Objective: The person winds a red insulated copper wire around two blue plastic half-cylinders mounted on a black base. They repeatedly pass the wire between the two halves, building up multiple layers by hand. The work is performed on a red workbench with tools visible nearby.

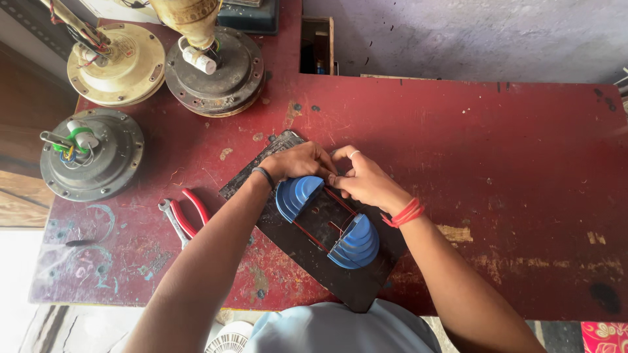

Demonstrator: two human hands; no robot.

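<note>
1. Hands meet over a dark board (366, 278) that lies slantwise on the red table (497, 163), its near corner jutting past the table's near edge.
2. On the board sit two blue stepped formers (297, 196), one far-left and one (355, 243) near-right, with thin reddish wire (340, 201) strung between them.
3. The left hand (297, 161) rests on the board just beyond the far-left former, fingers curled down and pinched toward the right hand; what they grip I cannot tell.
4. The right hand (366, 180) is touching the left, fingertips bunched tight at the wire by the former's edge; it wears a ring and red wrist threads.
5. Left of the board, red-handled pliers (183, 219) lie near the left forearm.
6. Three round fan motors crowd the far-left corner: a grey one (91, 157) by the left edge, a cream one (118, 62) and a dark one (216, 68) at the far edge.
7. The right half of the table is bare scuffed paint, open to its right and near edges.
</note>
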